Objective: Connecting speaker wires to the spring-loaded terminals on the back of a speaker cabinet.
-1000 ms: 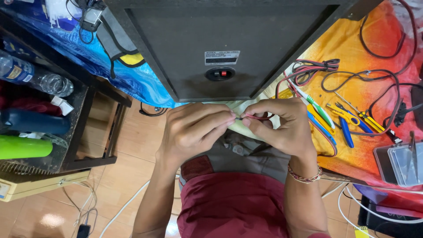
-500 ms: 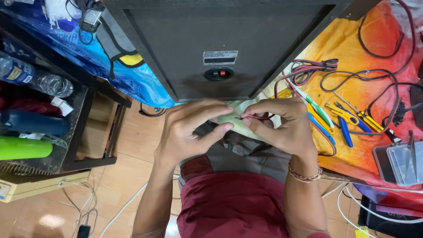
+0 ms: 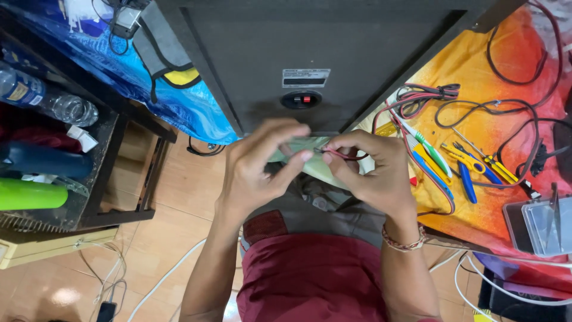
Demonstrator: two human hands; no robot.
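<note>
Head view, looking straight down: both hands meeting at centre frame, just below the back of a big dark speaker cabinet (image 3: 333, 53) filling the upper middle. Right hand (image 3: 372, 173) closed in a pinch on a thin red wire (image 3: 341, 155), thumb and forefinger clamped near its free end. Left hand (image 3: 259, 170) half curled, forefinger and thumb reaching across toward that same end, fingertips touching or just shy of it, hard to tell which. Wire's long axis running roughly left to right across the frame, tip pointing left toward the left hand, the rest trailing off right behind the right hand's knuckles. Right hand plainly the nearer one, already on the wire; left hand just beside the tip, on its left. A pale green thing (image 3: 313, 160) lying under and between both hands, mostly hidden. Directly above the hands, the cabinet's small terminal plate (image 3: 301, 99) with red and black clips, near but apart. Off to the right, an orange-covered tabletop (image 3: 476, 53) strewn with cables (image 3: 429, 95), blue and yellow screwdrivers (image 3: 471, 164) and a clear plastic box (image 3: 545, 223). Far left, a dark shelf with a green bottle (image 3: 30, 195) and a water bottle (image 3: 47, 98).
</note>
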